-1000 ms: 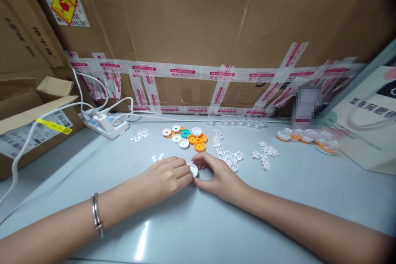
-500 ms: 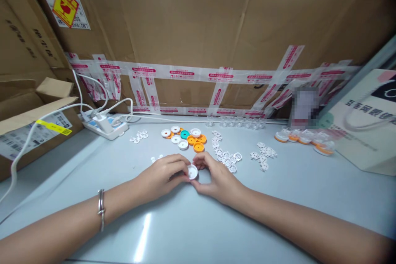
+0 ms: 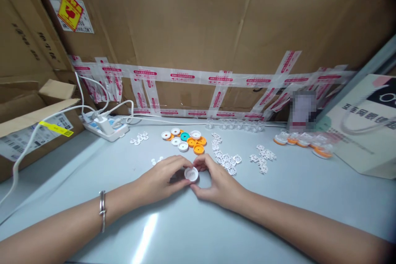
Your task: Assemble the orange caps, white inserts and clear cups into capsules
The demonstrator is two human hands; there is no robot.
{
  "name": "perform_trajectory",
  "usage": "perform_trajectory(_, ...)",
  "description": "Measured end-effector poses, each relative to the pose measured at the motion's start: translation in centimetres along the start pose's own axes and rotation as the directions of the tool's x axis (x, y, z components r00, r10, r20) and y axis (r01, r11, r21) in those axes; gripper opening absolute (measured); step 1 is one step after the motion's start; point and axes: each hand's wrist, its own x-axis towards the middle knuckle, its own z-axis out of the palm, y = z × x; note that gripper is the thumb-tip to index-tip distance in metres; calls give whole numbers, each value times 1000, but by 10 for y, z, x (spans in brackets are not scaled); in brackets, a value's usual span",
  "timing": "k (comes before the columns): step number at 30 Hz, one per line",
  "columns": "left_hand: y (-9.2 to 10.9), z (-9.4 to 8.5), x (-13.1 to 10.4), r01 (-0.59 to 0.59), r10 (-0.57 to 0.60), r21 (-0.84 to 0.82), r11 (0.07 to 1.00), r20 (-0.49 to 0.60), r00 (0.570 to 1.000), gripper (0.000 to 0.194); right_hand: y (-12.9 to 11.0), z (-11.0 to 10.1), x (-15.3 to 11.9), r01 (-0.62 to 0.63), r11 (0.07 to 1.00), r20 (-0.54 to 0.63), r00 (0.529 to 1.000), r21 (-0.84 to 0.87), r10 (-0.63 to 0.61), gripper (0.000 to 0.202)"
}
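Between my hands is a small round white cup (image 3: 191,174), its hollow side facing up. My left hand (image 3: 165,175) grips its left edge with thumb and fingers. My right hand (image 3: 215,179) curves round the right side, fingertips at the rim. Beyond them lie orange caps (image 3: 198,149), white caps (image 3: 182,146) and a teal cap (image 3: 185,136). White openwork pieces (image 3: 227,160) are right of the caps, with another group (image 3: 263,158) further right. Small white parts (image 3: 140,137) sit at the left, and a few more (image 3: 157,160) near my left hand.
A white power strip (image 3: 107,129) with cables stands back left beside an open cardboard box (image 3: 37,132). Clear cups (image 3: 241,124) line the back below a large taped carton (image 3: 192,20). Orange-and-clear assemblies (image 3: 305,140) and a printed white box (image 3: 365,128) are at the right.
The white cup now shows more of its round opening between my hands. Both hands have shifted only slightly, and the camera view has moved a little.
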Motion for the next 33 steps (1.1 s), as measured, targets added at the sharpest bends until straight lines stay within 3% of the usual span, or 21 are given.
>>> perform_trajectory(4, 0, -2, -2, 6, -5, 10, 1000, -34, 999, 28, -4, -15, 3, -11, 1000, -83, 997, -28, 9, 40)
perform_trajectory(8, 2, -6, -3, 8, -7, 14, 1000, -39, 999, 28, 2, -48, 17, -16, 989, -253, 967, -150, -23, 22)
perform_trajectory(12, 3, -7, -4, 0, 0, 18, 1000, 3, 1000, 24, 33, -97, 32, -152, 936, -455, 890, -317, -10, 20)
perform_trajectory(15, 1, -5, -5, 1, -2, 41, 999, 16, 1000, 25, 65, -135, 35, -306, 853, -529, 848, -422, 42, 24)
perform_trajectory(18, -1, -2, -6, -12, 11, 52, 999, 12, 1000, 26, 88, -164, 31, -371, 804, -546, 835, -464, 70, 27)
perform_trajectory(21, -3, -1, -6, -37, 37, 51, 998, 5, 999, 25, 96, -180, 26, -412, 754, -534, 840, -511, 98, 27)
perform_trajectory(25, -6, 0, -5, -42, 42, 64, 997, -6, 999, 27, 93, -186, 24, -432, 695, -455, 874, -575, 167, 25)
perform_trajectory(30, -6, 0, -5, -35, 35, 58, 998, 1, 999, 27, 89, -178, 24, -377, 689, -212, 925, -620, 315, 17)
perform_trajectory(33, -3, -1, -5, -36, 36, 57, 998, 2, 999, 26, 86, -176, 22, -345, 704, -77, 921, -621, 383, 13)
